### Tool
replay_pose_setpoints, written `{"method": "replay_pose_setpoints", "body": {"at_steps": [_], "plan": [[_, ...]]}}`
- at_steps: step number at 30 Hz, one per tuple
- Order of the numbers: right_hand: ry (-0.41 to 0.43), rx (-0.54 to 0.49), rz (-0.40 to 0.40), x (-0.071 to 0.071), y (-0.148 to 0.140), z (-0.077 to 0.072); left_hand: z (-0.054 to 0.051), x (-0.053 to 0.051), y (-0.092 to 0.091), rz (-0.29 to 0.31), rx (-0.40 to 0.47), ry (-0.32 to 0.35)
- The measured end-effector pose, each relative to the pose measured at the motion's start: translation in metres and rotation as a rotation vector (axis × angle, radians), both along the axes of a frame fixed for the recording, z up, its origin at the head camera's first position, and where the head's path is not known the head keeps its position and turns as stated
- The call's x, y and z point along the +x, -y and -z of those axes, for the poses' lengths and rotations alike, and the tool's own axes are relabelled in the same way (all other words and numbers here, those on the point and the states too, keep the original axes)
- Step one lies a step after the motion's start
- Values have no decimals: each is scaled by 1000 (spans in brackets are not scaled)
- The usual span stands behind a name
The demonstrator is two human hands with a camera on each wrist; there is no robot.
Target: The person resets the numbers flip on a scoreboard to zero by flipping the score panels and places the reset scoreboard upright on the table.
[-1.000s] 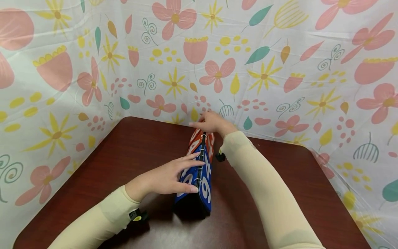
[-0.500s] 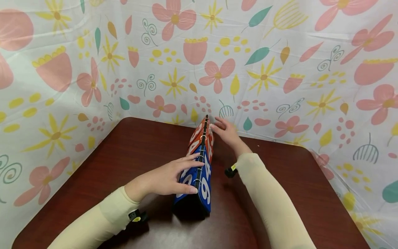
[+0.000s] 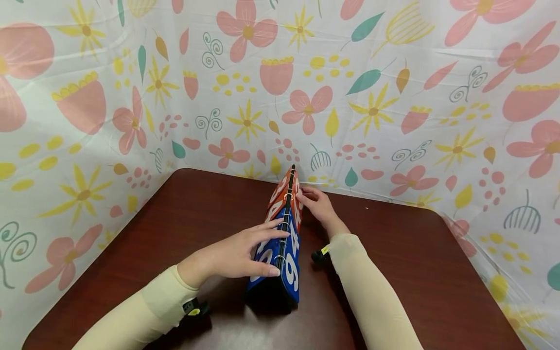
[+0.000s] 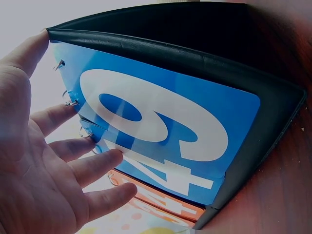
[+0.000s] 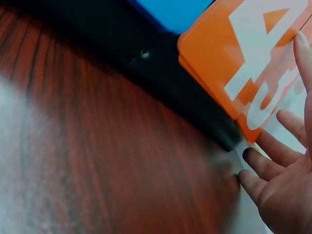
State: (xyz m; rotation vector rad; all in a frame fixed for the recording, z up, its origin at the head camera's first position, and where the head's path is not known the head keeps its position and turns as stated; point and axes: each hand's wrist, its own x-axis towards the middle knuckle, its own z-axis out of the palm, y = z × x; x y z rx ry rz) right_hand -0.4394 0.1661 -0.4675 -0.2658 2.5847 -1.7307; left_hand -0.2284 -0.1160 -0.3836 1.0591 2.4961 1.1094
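Note:
A flip scoreboard (image 3: 290, 250) stands like a tent on the table, its end toward me. Its blue number cards (image 4: 161, 112) show a 6 and a 4 at the near end; orange number cards (image 5: 258, 58) hang at the far end. Metal rings run along the black top ridge. My left hand (image 3: 236, 250) rests on the near part of the ridge, thumb at the end corner and fingers extended by the rings. My right hand (image 3: 321, 208) is at the far right side, fingers loosely bent, the thumb at an orange card's face. No firm grip shows.
The scoreboard stands on a dark red-brown wooden table (image 3: 393, 262). A white floral cloth (image 3: 372, 73) hangs behind the table and along its sides, close behind the scoreboard's far end. Dark wrist cameras sit below both wrists.
My right hand has left the far top of the ridge, swung out to the right, then come lower along the orange cards' right face. The left hand has stayed in place.

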Motion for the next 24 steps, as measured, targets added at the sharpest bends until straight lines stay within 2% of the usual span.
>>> {"method": "replay_pose_setpoints", "body": {"at_steps": [7,11,16,24], "plan": [[36,-5,161,0,-8,5,0,0,0,-4,-12,-5],[67,-70,215,-1,-12,8,0,0,0,-6,-19,-5],[83,-162,224,-3,-16,9,0,0,0,0,-9,-9],[93,-201,214,-4,-19,12,2,-1,1,8,0,1]]}}
